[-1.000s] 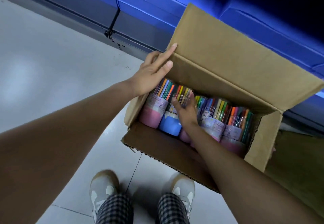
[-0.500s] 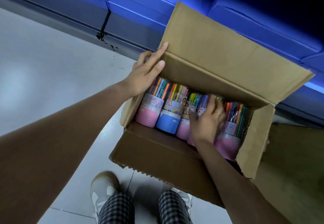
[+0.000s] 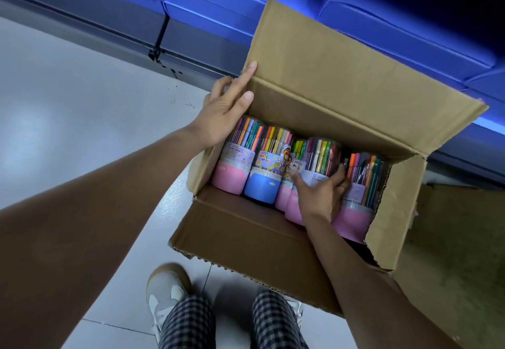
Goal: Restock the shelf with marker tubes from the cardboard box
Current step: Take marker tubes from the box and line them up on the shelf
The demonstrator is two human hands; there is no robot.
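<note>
An open cardboard box stands on the floor with its flaps up. Inside lie several clear marker tubes with pink or blue bases, such as a blue-based tube and a pink-based one at the left. My right hand reaches into the box and grips a pink-based marker tube near the middle, thumb on one side and fingers on the other. My left hand rests with straight fingers against the box's left corner and far flap.
Blue and grey shelf bases run along the top of the view behind the box. White tiled floor lies to the left. My two shoes and checked trouser legs stand just in front of the box. Flattened cardboard lies at the right.
My right hand has closed round the middle pink-based tube and raised it a little above its neighbours. My left hand has stayed on the box's corner.
</note>
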